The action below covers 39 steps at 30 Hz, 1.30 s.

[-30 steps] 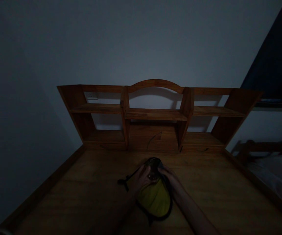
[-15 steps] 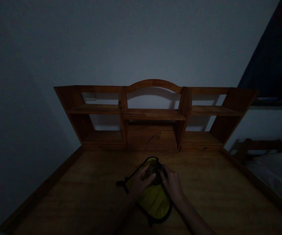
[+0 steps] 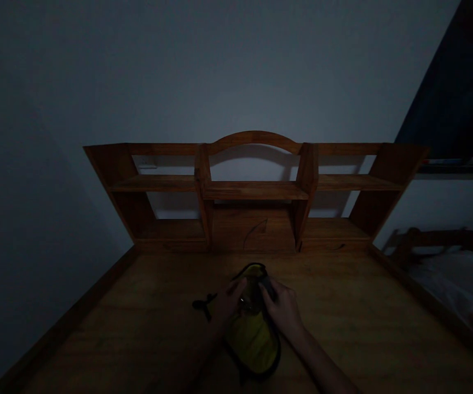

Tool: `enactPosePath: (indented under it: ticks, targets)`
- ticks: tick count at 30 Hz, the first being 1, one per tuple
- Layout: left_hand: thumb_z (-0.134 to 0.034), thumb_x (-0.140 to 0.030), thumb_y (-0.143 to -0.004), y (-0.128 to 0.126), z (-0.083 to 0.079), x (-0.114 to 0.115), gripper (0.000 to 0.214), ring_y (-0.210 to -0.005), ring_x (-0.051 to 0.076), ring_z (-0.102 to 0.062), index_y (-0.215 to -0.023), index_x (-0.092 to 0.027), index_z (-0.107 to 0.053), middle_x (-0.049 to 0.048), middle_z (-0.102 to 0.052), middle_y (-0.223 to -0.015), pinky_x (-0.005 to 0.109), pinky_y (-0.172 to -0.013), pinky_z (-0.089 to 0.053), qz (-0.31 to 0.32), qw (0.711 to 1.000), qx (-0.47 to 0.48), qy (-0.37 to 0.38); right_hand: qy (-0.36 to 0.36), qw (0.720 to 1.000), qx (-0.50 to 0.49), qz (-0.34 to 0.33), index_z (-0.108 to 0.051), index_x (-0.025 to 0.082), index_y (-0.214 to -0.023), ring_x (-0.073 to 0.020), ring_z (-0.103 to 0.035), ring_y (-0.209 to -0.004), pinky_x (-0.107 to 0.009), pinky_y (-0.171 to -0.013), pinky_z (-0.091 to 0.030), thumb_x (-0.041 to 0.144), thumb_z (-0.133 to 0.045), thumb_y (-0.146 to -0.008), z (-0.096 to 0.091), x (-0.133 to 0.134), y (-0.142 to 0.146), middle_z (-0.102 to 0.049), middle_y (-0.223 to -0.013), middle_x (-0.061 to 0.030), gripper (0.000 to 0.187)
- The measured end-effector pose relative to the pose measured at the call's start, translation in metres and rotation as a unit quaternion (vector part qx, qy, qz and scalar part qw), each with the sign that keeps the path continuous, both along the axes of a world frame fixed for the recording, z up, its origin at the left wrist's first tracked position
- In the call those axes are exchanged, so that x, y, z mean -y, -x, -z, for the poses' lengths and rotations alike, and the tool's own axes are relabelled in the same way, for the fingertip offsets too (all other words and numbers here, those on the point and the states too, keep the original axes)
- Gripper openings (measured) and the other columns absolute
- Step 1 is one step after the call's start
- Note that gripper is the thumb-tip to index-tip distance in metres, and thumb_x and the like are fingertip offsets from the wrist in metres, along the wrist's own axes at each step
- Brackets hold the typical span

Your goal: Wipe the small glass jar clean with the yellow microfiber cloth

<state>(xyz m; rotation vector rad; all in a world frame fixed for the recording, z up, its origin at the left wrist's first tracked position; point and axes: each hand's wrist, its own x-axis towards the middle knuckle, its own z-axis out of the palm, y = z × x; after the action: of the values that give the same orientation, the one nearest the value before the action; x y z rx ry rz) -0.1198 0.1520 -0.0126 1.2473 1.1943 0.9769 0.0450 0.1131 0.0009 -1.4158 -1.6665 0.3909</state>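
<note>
A yellow pouch with black trim (image 3: 253, 339) lies on the wooden desk (image 3: 138, 328) in front of me. Its open mouth points away from me, toward the shelf unit. My left hand (image 3: 226, 301) grips the left side of the mouth, fingers curled on the fabric. My right hand (image 3: 281, 306) grips the right side the same way. Between the two hands a small dark roundish object (image 3: 251, 301) sits at the pouch's opening; the dim light hides what it is. A black cord or strap (image 3: 201, 302) trails off the pouch to the left.
A wooden shelf unit (image 3: 255, 189) with an arched top stands at the back of the desk against a pale wall. A raised wooden rim runs along the desk's left and right edges. At the right, a bed with pale bedding (image 3: 458, 279) stands beyond the desk. The room is very dim.
The pouch and both hands have shifted slightly left and nearer to me. The dark object at the mouth sits lower between the hands than a second ago.
</note>
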Motion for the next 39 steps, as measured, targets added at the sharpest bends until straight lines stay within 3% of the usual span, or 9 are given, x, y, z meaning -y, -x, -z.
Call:
enactPosePath:
  ticks: [6,11,16,24,29,34,39]
  targets:
    - [-0.055,-0.061,-0.08,-0.002,0.002,0.005,0.054,-0.06,0.017,-0.062,-0.102,-0.012,-0.065,0.006,-0.067,-0.072,0.021,-0.041,-0.044,0.031,0.995,-0.045,-0.078,-0.014,0.996,-0.007,-0.083,-0.054,0.018,-0.123,-0.0216,-0.059,-0.106,-0.031,-0.089,-0.047,0.017,-0.041,-0.094,0.006,0.0,-0.001,-0.061,-0.119,-0.0101,0.032]
    - [-0.057,-0.056,-0.081,-0.002,-0.004,0.01,0.049,-0.071,0.017,-0.063,-0.1,-0.012,-0.066,0.008,-0.069,-0.083,0.022,-0.052,-0.048,0.036,0.991,-0.069,-0.108,-0.04,0.997,-0.003,-0.061,-0.053,0.019,-0.121,-0.0201,-0.062,-0.097,-0.031,-0.086,-0.048,0.016,-0.043,-0.093,0.013,-0.001,-0.003,-0.064,-0.111,-0.0086,0.031]
    - [-0.056,-0.058,-0.081,-0.003,-0.004,0.012,0.051,-0.054,0.014,-0.058,-0.102,-0.012,-0.064,0.0066,-0.067,-0.076,0.021,-0.04,-0.041,0.064,0.993,-0.058,-0.083,-0.029,0.998,-0.006,-0.057,-0.058,0.02,-0.109,-0.0189,-0.065,-0.085,-0.027,-0.075,-0.049,0.018,-0.053,-0.09,0.015,-0.001,-0.009,-0.068,-0.097,-0.0049,0.02]
    - [-0.056,-0.063,-0.078,-0.002,-0.002,0.008,0.053,-0.054,0.014,-0.057,-0.087,-0.011,-0.064,0.0051,-0.063,-0.066,0.02,-0.041,-0.039,0.038,0.997,-0.034,-0.053,-0.028,0.996,0.004,-0.082,-0.063,0.021,-0.105,-0.0178,-0.066,-0.084,-0.026,-0.075,-0.048,0.023,-0.047,-0.096,0.005,0.002,-0.011,-0.068,-0.096,-0.0041,0.018]
    - [-0.054,-0.066,-0.078,-0.002,0.002,0.005,0.057,-0.053,0.014,-0.057,-0.088,-0.011,-0.065,0.0061,-0.064,-0.068,0.02,-0.041,-0.04,0.028,0.999,-0.01,-0.017,-0.032,0.995,-0.06,-0.066,-0.067,0.021,-0.102,-0.0183,-0.066,-0.084,-0.026,-0.074,-0.049,0.025,-0.049,-0.095,0.001,0.004,-0.006,-0.069,-0.095,-0.0044,0.02]
    - [-0.051,-0.07,-0.078,-0.002,0.005,0.0,0.061,-0.049,0.014,-0.055,-0.087,-0.011,-0.064,0.0053,-0.062,-0.066,0.021,-0.038,-0.039,0.001,1.0,0.014,0.018,0.029,0.981,-0.187,-0.032,-0.07,0.017,-0.097,-0.0231,-0.067,-0.088,-0.031,-0.079,-0.052,0.038,-0.054,-0.091,0.009,-0.007,0.0,-0.071,-0.096,-0.0078,0.027]
    - [-0.051,-0.06,-0.083,-0.003,0.0,0.005,0.05,-0.075,0.02,-0.065,-0.101,-0.015,-0.064,0.0086,-0.068,-0.09,0.026,-0.06,-0.051,-0.013,0.997,-0.031,-0.064,0.053,0.97,-0.226,-0.069,-0.064,0.015,-0.113,-0.0238,-0.063,-0.102,-0.037,-0.093,-0.049,0.031,-0.055,-0.087,0.025,-0.016,0.001,-0.067,-0.11,-0.0096,0.032]
